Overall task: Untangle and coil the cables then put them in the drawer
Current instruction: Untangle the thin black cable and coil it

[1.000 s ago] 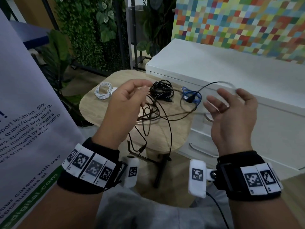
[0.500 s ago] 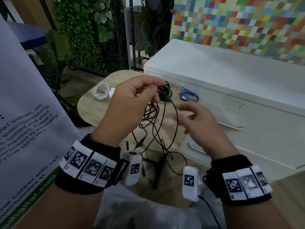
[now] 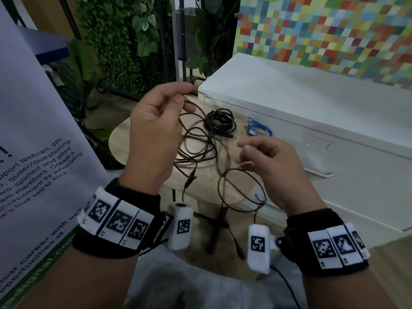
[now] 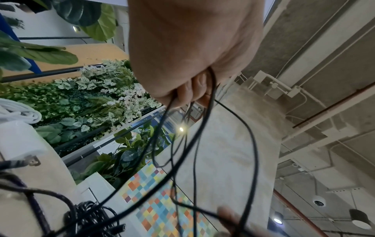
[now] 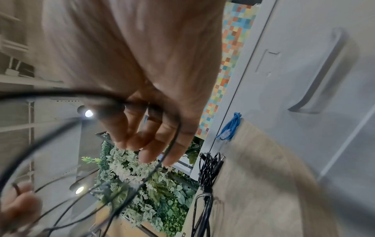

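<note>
Holding the thin black cable (image 3: pixel 196 139) up over the round wooden table (image 3: pixel 120 139), my left hand (image 3: pixel 153 134) is raised with thumb and fingers pinching several strands together; in the left wrist view those strands (image 4: pixel 194 144) run out from between my curled fingers (image 4: pixel 188 91) and hang down in loose loops. My right hand (image 3: pixel 274 166) sits lower and nearer to me, to the right, fingers curled round another stretch of the same cable, and a round loop of it (image 3: pixel 242 190) dangles just below that hand. The right wrist view shows the cable (image 5: pixel 168 150) passing across my fingers (image 5: pixel 154 141), blurred where it is close to the lens. One plug end (image 3: pixel 190 179) hangs between my hands, another (image 3: pixel 239 250) droops past the near edge of the table. On the tabletop, further away, a coiled black cable (image 3: pixel 220 122) lies bundled, and right of it a small blue cable (image 3: pixel 258 129) lies against the white drawer unit (image 3: pixel 312 112). The top drawer (image 3: pixel 356 166) sits closed, its handle (image 3: pixel 321 172) to the right of my right hand. A white cable and charger (image 4: pixel 18 125) lie at the far left of the table, seen only in the left wrist view.
</note>
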